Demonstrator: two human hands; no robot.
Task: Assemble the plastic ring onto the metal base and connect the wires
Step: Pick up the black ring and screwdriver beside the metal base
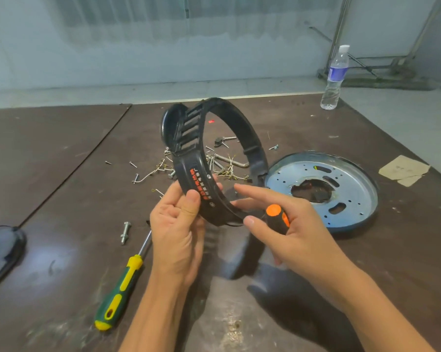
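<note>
left hand (178, 224) grips plastic ring (188, 171), held on edge above counter (61, 174) | right hand (298, 235) clutches orange-handled screwdriver (275, 212); forefinger out toward ring | metal base (354, 179) flat on counter, just right of ring

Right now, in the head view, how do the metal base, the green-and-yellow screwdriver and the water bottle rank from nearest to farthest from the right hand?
From the right hand:
1. metal base, lying just to its right.
2. green-and-yellow screwdriver, lying on the person's left side, toward the near edge.
3. water bottle, standing at the far edge of the table.
</note>
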